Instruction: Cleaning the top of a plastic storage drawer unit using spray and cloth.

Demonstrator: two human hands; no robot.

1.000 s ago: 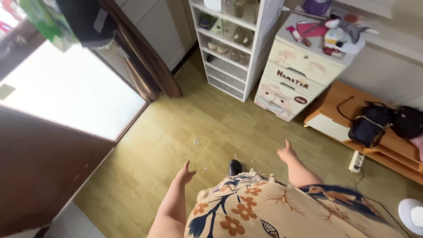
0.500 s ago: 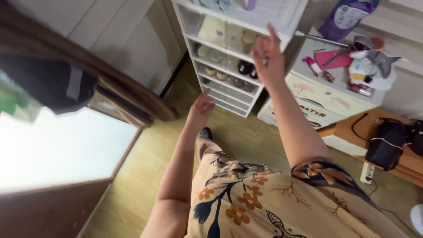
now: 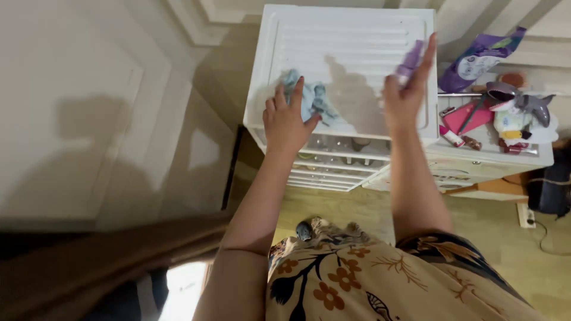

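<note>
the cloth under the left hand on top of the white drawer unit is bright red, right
Not quite. The head view shows the cloth is pale blue, not bright red. The rest holds: the left hand presses on it on top of the white drawer unit.

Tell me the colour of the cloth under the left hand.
Pale blue cloth, under the left hand, in the head view.
</note>
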